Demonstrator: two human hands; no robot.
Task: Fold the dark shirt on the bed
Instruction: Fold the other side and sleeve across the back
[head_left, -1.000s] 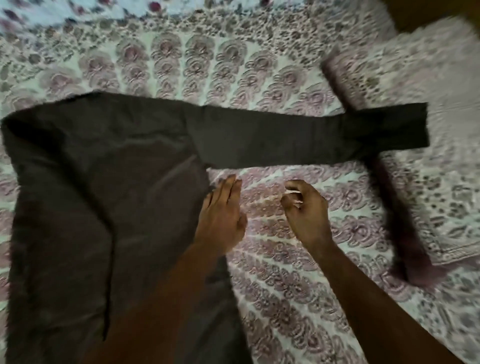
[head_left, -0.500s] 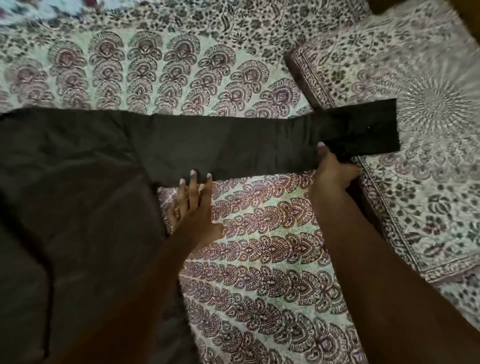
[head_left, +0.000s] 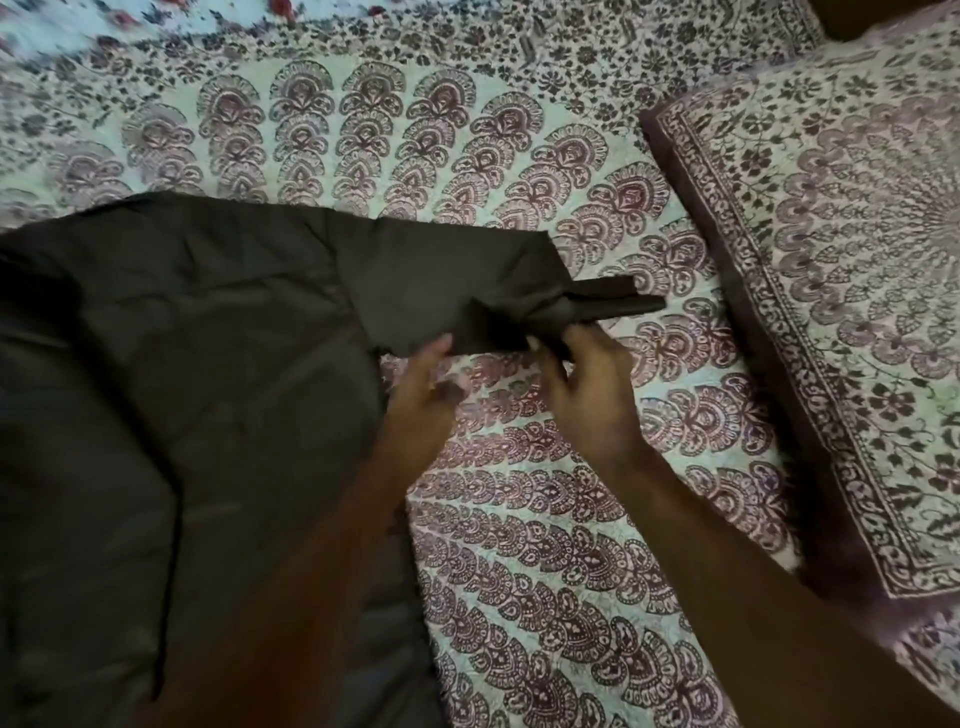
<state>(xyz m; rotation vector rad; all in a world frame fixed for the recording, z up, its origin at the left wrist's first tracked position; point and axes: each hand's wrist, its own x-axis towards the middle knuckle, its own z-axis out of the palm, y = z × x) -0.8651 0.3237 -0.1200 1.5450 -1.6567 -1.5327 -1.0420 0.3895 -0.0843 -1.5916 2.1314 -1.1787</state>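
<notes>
Bed w/ paisley-print sheet (head_left: 519, 545), matching pillow (head_left: 831, 260) at 3 o'clock. Dark shirt (head_left: 182, 364) spread flat from centre to 9 o'clock, its sleeve (head_left: 467, 291) bunched and half doubled back near centre. Right hand (head_left: 587, 374) pinches the sleeve's underside, fingers curled; left hand (head_left: 421, 395) touches the lower edge, grip too blurred to tell. To do this well, I'd say: lay the sleeve across the body, cuff flat, and smooth out the bunching before pressing the crease.
</notes>
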